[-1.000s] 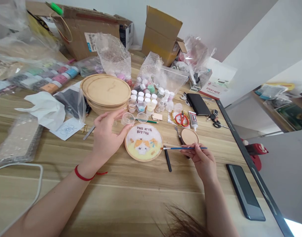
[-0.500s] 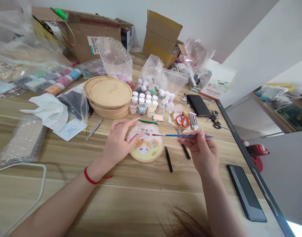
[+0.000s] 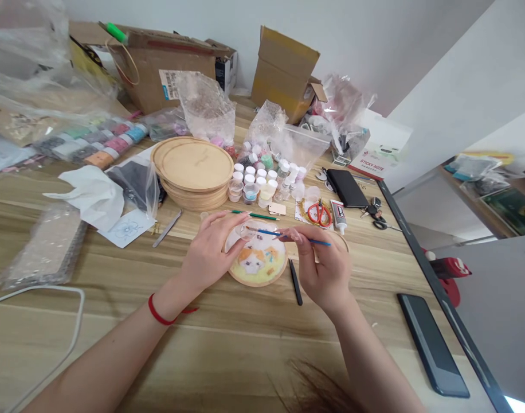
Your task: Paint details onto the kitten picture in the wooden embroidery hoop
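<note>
My left hand (image 3: 208,252) pinches a small clear plastic cup (image 3: 247,231) above the round wooden hoop picture (image 3: 257,261) with an orange cat on yellow. My right hand (image 3: 320,264) grips a thin blue-handled paintbrush (image 3: 288,236), its tip reaching into the cup. The two hands are close together over the hoop. A red string circles my left wrist.
Stacked wooden discs (image 3: 194,169), small white-capped pots (image 3: 256,178), red scissors (image 3: 318,211), a glue tube (image 3: 339,216), black tweezers (image 3: 294,281), a green pencil (image 3: 254,215) and a metal tool (image 3: 167,228) lie around. A dark phone (image 3: 432,344) lies at right. Cardboard boxes (image 3: 283,71) and bags stand behind.
My right hand has moved left with the brush, bringing its tip into the cup that my left hand lifted over the hoop.
</note>
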{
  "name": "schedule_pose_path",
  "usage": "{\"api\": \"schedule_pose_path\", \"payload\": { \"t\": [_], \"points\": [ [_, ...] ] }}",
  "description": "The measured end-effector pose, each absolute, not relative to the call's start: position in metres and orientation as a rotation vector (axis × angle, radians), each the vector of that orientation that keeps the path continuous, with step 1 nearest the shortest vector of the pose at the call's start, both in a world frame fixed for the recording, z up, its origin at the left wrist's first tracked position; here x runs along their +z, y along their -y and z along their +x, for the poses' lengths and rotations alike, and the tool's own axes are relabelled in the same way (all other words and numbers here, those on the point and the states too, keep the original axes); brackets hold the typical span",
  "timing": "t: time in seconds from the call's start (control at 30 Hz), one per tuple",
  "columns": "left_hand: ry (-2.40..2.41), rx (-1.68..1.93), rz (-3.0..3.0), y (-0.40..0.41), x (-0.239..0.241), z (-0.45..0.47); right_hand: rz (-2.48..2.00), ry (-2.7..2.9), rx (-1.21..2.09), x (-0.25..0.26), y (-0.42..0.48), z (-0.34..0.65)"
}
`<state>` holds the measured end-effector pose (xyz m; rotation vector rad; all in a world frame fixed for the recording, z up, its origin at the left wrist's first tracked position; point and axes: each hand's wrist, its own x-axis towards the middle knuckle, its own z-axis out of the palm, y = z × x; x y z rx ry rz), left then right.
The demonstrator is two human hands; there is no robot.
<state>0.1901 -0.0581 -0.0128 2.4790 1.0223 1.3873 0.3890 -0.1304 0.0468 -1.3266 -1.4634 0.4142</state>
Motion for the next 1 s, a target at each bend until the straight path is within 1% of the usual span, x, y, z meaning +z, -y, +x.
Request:
{"api": "schedule_pose_path", "payload": {
  "t": [0.07, 0.23, 0.33, 0.43, 0.53, 0.7, 1.0],
  "points": [
    [-1.025, 1.399, 2.517, 0.057, -0.013, 0.190, -1.353, 1.348, 0.485, 0.044, 0.129, 0.386],
    [-1.149, 1.375, 2.523, 0.058, -0.014, 0.189, -1.268, 0.865, 0.879, 0.030, 0.116, 0.385],
    [-1.230, 1.417, 2.502, 0.058, -0.014, 0.190, -1.191, 0.713, 1.023, 0.022, 0.113, 0.389],
    [-1.235, 1.486, 2.498, 0.059, -0.012, 0.190, -1.122, 0.636, 1.033, 0.020, 0.119, 0.398],
    [-1.289, 1.483, 2.438, 0.058, -0.011, 0.189, -1.098, 0.576, 0.986, 0.020, 0.131, 0.410],
    [-1.374, 1.460, 2.312, 0.057, -0.008, 0.188, -1.162, 0.545, 0.980, 0.008, 0.156, 0.428],
    [-1.442, 1.427, 2.304, 0.056, -0.009, 0.186, -1.261, 0.553, 1.036, -0.023, 0.176, 0.429]
  ]
}}
